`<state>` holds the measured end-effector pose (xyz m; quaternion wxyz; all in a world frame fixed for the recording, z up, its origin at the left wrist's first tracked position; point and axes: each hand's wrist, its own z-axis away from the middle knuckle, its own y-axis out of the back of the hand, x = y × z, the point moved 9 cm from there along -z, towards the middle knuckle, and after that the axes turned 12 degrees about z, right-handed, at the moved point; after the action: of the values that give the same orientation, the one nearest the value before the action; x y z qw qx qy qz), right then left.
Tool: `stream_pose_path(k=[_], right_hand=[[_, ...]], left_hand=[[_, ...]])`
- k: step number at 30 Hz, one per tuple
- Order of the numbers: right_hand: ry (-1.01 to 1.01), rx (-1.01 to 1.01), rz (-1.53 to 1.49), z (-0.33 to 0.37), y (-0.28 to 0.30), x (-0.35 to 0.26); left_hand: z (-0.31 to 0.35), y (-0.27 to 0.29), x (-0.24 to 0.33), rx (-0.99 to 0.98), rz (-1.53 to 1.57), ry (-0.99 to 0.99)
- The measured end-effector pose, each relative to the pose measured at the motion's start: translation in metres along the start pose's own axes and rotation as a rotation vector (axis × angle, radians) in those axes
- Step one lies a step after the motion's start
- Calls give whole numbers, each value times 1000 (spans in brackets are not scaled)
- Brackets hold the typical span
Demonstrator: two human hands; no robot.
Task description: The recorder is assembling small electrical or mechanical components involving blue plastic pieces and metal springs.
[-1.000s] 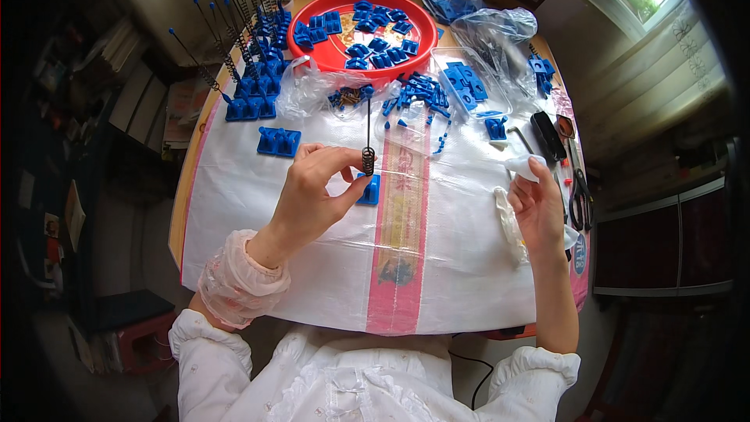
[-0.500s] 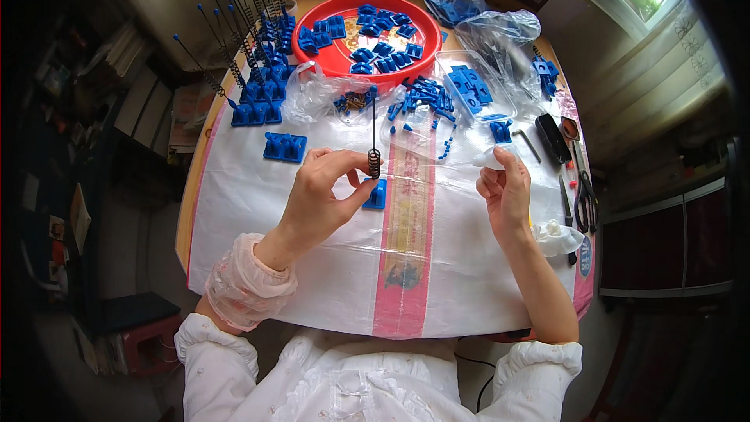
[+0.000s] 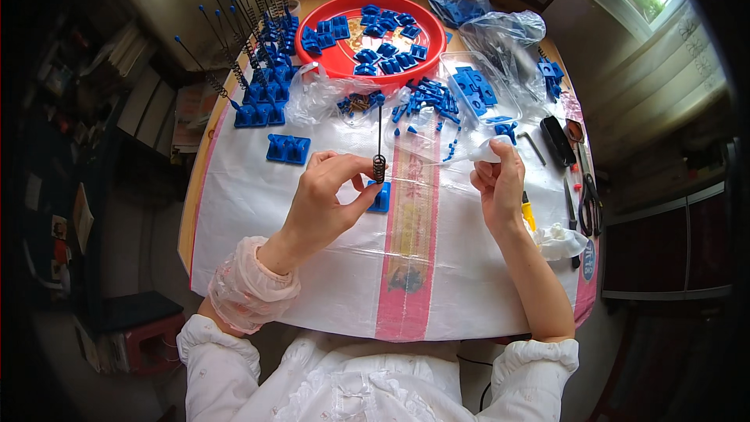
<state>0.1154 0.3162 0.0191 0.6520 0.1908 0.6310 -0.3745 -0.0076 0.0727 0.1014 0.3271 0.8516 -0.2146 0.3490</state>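
Note:
My left hand (image 3: pixel 328 191) pinches a black coil spring (image 3: pixel 380 166) between thumb and fingers. A straight black rod rises upright from the coil, with a blue ball on its end. Just below the fingertips a small blue plastic base (image 3: pixel 380 197) lies on the table cover; whether the coil touches it is hidden. My right hand (image 3: pixel 500 186), to the right, is closed around a small white squeeze bottle (image 3: pixel 489 150), tilted with its narrow end toward the left. Past my left hand sits a blue part with several humps (image 3: pixel 287 149).
A red basin (image 3: pixel 312 62) of blue parts stands at the back. Blue bases with upright spring rods (image 3: pixel 262 113) fill the back left. Clear plastic trays (image 3: pixel 512 101) hold loose pieces. Along the right lie an Allen key (image 3: pixel 533 148), scissors (image 3: pixel 591 195) and crumpled white tissue (image 3: pixel 558 242).
My right hand has shifted slightly left, and the bottle now tips more toward the spring. A yellow handle shows beside my right wrist. My left hand keeps its pinch on the spring.

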Motion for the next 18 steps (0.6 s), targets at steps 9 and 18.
stream_pose_path(k=[9,18], right_hand=[[66,-39,-3,9,-13,-14],[170,-66,48,16,-20,-25]], left_hand=[[0,0,-1,-2,-3,2],[-1,0,1,7,-7,-2]])
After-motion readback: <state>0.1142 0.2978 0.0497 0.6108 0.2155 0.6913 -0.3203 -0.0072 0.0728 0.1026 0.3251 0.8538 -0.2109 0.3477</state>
